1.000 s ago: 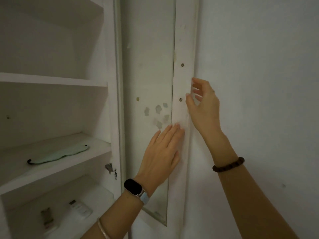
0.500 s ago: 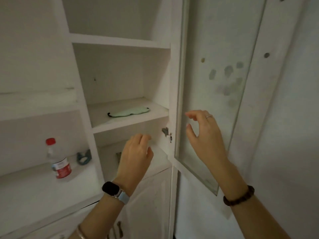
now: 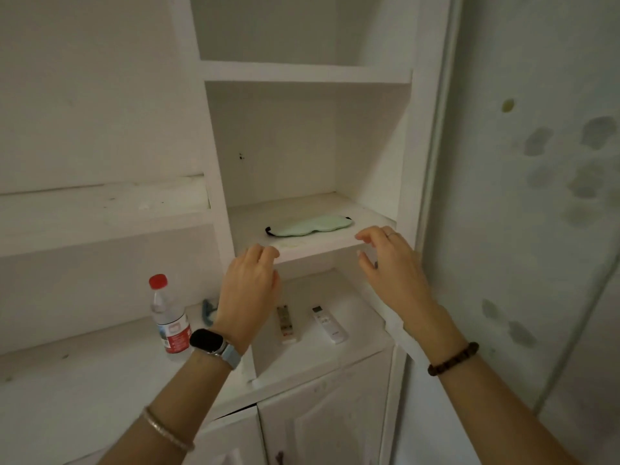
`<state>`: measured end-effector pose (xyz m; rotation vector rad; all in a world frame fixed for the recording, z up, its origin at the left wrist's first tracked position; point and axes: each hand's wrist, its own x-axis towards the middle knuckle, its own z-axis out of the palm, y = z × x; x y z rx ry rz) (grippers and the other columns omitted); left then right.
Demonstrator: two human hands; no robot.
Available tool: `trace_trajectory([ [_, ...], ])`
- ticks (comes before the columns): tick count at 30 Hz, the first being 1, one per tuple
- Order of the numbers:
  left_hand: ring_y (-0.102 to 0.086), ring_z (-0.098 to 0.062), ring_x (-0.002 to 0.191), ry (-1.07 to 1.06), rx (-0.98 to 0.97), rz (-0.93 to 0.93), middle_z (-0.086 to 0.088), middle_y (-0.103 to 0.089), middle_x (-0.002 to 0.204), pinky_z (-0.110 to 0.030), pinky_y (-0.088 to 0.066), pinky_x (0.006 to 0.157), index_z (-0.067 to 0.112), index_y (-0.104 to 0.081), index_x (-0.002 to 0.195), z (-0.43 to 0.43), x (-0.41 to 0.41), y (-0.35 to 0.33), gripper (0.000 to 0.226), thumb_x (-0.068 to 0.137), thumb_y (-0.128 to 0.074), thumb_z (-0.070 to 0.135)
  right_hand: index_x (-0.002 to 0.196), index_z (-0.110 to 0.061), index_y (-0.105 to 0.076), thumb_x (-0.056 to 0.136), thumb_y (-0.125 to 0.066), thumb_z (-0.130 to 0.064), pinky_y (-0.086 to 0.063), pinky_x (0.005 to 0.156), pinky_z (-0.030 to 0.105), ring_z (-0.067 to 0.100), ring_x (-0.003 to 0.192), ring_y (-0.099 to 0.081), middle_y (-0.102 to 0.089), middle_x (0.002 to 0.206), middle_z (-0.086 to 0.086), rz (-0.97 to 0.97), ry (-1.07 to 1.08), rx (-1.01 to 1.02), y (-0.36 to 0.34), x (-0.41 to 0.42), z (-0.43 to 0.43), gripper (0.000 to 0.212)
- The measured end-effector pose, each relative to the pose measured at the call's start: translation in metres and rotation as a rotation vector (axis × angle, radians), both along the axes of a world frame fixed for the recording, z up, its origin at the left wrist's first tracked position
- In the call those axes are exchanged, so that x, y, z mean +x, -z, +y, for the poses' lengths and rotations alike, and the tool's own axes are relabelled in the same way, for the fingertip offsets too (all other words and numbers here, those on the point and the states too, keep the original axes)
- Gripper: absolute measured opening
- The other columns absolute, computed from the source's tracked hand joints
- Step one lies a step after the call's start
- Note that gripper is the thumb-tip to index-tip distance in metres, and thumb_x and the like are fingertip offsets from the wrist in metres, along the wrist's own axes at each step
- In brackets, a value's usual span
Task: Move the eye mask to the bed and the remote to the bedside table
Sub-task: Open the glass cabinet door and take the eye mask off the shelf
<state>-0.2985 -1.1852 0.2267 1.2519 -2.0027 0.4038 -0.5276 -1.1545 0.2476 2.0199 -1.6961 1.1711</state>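
Observation:
A pale green eye mask (image 3: 310,226) with a black strap lies flat on a white cupboard shelf (image 3: 322,245). On the shelf below lie two white remotes, one (image 3: 286,322) on the left and one (image 3: 329,324) on the right. My left hand (image 3: 250,290) hovers just below the front edge of the mask's shelf, fingers loosely curled and empty. My right hand (image 3: 392,266) is raised at the shelf's right end, fingers apart, holding nothing. Neither hand touches the mask or a remote.
A clear water bottle (image 3: 169,318) with a red cap stands on the lower counter at left, with a small blue object (image 3: 208,310) behind it. The glass cupboard door (image 3: 523,203) stands open on the right. Closed white doors (image 3: 322,414) sit below.
The view has swung left and down from the open door to the shelves. Both hands have left the door and risen towards the mask's shelf. The two remotes have come into sight.

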Motion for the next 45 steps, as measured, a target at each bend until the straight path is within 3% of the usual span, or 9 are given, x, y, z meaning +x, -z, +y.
trace_trajectory([
  [8,-0.057,-0.035,0.069,-0.100,-0.019,-0.212,-0.017,-0.060,0.085,-0.040,-0.045,0.058,0.002,-0.061,0.094,-0.067,-0.022,-0.038,0.026,0.072,-0.058,-0.012,0.124,-0.015,-0.054,0.092,-0.055,-0.015,-0.046,0.083,0.035,0.026,0.108,-0.057,-0.056,0.122,0.009,0.069,-0.003,0.125,-0.031,-0.005,-0.081,0.032],
  [13,-0.058,-0.032,0.095,-0.206,0.076,-0.373,-0.011,-0.060,0.106,-0.038,-0.042,0.083,0.010,-0.052,0.116,-0.100,-0.034,-0.046,0.037,0.082,-0.049,-0.005,0.138,-0.016,-0.043,0.095,-0.054,-0.018,-0.044,0.098,0.037,0.029,0.120,-0.051,-0.047,0.138,0.014,0.143,-0.103,0.375,-0.043,-0.012,-0.129,0.045],
  [16,-0.054,-0.030,0.102,-0.282,0.191,-0.432,-0.010,-0.059,0.109,-0.038,-0.040,0.089,0.012,-0.049,0.116,-0.116,-0.035,-0.047,0.030,0.087,-0.045,0.003,0.141,-0.017,-0.040,0.097,-0.051,-0.029,-0.043,0.099,0.037,0.031,0.120,-0.051,-0.045,0.140,0.015,0.128,-0.118,0.525,-0.046,-0.015,-0.151,0.047],
  [23,-0.058,-0.031,0.094,-0.321,0.330,-0.436,-0.013,-0.060,0.105,-0.036,-0.040,0.079,0.011,-0.048,0.116,-0.132,-0.033,-0.039,0.024,0.099,-0.036,0.022,0.140,-0.013,-0.040,0.095,-0.053,-0.040,-0.044,0.099,0.041,0.034,0.121,-0.047,-0.048,0.135,0.019,0.092,-0.083,0.635,-0.038,-0.016,-0.176,0.054],
  [27,-0.057,-0.032,0.093,-0.330,0.316,-0.382,-0.015,-0.057,0.105,-0.036,-0.042,0.074,0.009,-0.048,0.116,-0.133,-0.034,-0.039,0.023,0.098,-0.039,0.021,0.138,-0.016,-0.042,0.089,-0.061,-0.042,-0.039,0.104,0.042,0.033,0.126,-0.040,-0.041,0.138,0.017,0.024,-0.106,0.646,-0.036,-0.017,-0.181,0.059],
  [31,-0.056,-0.034,0.093,-0.316,0.291,-0.287,-0.016,-0.052,0.107,-0.039,-0.045,0.078,0.009,-0.047,0.117,-0.131,-0.033,-0.039,0.025,0.094,-0.047,0.018,0.139,-0.014,-0.039,0.077,-0.078,-0.034,-0.038,0.101,0.030,0.030,0.121,-0.046,-0.033,0.138,0.016,-0.157,-0.172,0.590,-0.039,-0.019,-0.178,0.075],
  [34,-0.054,-0.034,0.087,-0.280,0.227,-0.181,-0.016,-0.049,0.105,-0.041,-0.050,0.075,0.007,-0.047,0.118,-0.128,-0.034,-0.036,0.031,0.087,-0.054,0.008,0.141,-0.010,-0.036,0.070,-0.084,-0.026,-0.037,0.097,0.026,0.027,0.122,-0.046,-0.038,0.139,0.013,-0.277,-0.227,0.518,-0.043,-0.022,-0.172,0.088],
  [39,-0.055,-0.036,0.085,-0.196,0.123,-0.066,-0.018,-0.050,0.104,-0.042,-0.054,0.067,0.004,-0.048,0.120,-0.112,-0.036,-0.032,0.050,0.074,-0.061,-0.013,0.117,-0.013,-0.057,0.072,-0.083,-0.022,-0.045,0.067,0.014,0.012,0.093,-0.060,-0.059,0.100,-0.009,-0.368,-0.384,0.507,-0.055,-0.029,-0.151,0.052],
  [45,-0.053,-0.034,0.091,-0.110,0.002,-0.005,-0.017,-0.048,0.108,-0.041,-0.055,0.067,0.007,-0.045,0.125,-0.068,-0.038,-0.035,0.055,0.077,-0.063,-0.010,0.117,-0.023,-0.065,0.081,-0.076,-0.027,-0.058,0.074,0.023,0.007,0.091,-0.068,-0.070,0.106,-0.006,-0.422,-0.569,0.633,-0.060,-0.038,-0.114,0.038],
])
